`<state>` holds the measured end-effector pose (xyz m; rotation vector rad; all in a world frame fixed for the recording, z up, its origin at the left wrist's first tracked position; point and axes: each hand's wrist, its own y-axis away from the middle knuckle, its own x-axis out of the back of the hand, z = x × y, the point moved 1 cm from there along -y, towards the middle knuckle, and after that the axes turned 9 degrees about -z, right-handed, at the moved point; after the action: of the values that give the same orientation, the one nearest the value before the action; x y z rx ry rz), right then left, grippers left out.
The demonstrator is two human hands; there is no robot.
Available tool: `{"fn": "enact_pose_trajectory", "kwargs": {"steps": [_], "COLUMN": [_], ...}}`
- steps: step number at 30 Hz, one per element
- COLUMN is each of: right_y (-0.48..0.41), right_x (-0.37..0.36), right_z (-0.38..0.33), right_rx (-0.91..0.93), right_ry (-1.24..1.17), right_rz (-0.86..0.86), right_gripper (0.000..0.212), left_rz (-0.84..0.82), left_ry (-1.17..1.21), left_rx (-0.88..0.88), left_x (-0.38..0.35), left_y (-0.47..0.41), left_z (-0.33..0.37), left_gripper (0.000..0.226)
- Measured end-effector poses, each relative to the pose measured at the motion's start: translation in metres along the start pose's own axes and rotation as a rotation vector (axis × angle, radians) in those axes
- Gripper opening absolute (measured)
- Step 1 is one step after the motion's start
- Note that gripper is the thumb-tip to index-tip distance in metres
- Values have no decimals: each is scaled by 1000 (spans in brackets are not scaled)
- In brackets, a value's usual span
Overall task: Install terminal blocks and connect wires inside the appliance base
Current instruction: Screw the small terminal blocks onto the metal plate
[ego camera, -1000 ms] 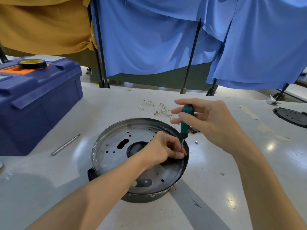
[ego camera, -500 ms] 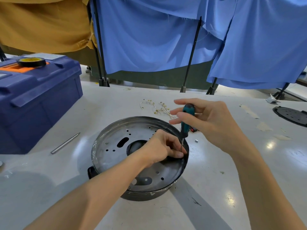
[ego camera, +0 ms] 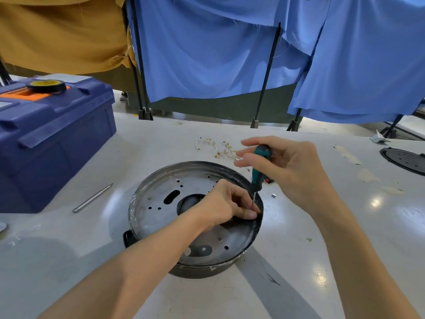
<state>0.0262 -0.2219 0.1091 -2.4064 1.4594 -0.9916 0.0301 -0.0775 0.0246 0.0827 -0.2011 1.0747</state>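
Where the right hand point(ego camera: 292, 171) pinches the teal screwdriver point(ego camera: 258, 172) upright, its tip meets the curled left hand point(ego camera: 225, 203) inside the appliance base point(ego camera: 149, 199), by the right rim; that hand's contents hidden; base on white table point(ego camera: 299, 249); loose wires point(ego camera: 220, 149) beyond; blue toolbox point(ego camera: 57, 146) left.

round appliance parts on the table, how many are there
2. A metal base sits mid-table, being worked on with a screwdriver; a black perforated disc lies at the right edge, partly cut off by the frame. Others may be out of view.
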Motion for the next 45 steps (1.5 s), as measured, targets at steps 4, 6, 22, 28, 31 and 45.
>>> {"fn": "enact_pose_trajectory", "kwargs": {"steps": [4,6,22,28,31,45], "right_y": [0,-3,0,0,2,-2], "right_x": [-16,-20,-17,10,8,5], "right_z": [0,1,6,-6,-6,-2], "right_rx": [-25,-64,-83,-118,-63,-84], "right_ry": [280,468,576,22,59,-55], "right_rz": [333,455,607,-47,-31,-176], "right_gripper": [32,43,47,38,25,42], "left_rz": [13,11,3,-2,1,-14], "left_ry": [6,5,-12,-17,-46,-45], "left_rx": [12,18,47,33,28,12], "left_x": [0,0,0,0,1,1], "left_y": [0,0,1,-1,0,-2], "left_z": [1,1,3,0,0,-2], "left_gripper": [29,27,36,42,40,43]}}
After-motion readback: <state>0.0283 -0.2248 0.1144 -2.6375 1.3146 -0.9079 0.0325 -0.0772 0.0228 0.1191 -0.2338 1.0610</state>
